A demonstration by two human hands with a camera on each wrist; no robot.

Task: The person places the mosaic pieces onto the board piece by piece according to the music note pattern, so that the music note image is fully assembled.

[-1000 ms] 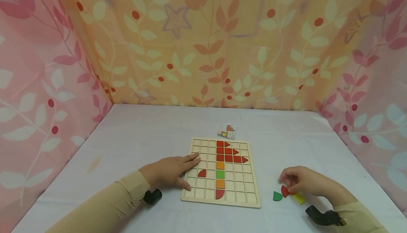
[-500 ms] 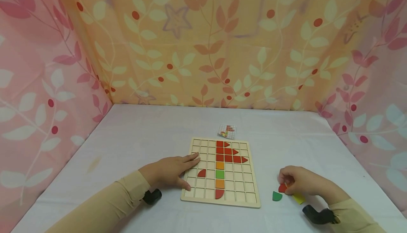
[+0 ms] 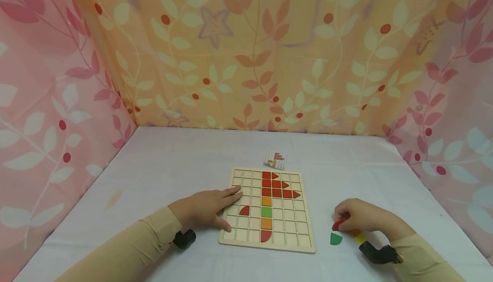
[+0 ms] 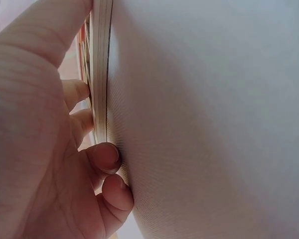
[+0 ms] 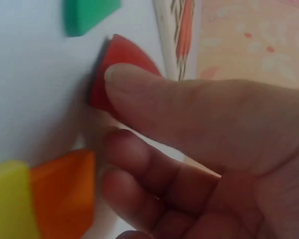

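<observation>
Probably room past green piece point(image 3: 336, 239) to board point(image 3: 291, 227)

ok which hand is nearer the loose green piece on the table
The right. The right hand is right beside the loose green piece, holding a red piece; the left hand rests at the left edge of the board, across the board from it.

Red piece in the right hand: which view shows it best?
Right wrist: the red piece appears large, partly covered by the right hand. The head view shows it small, partly hidden; left wrist, none.
</observation>
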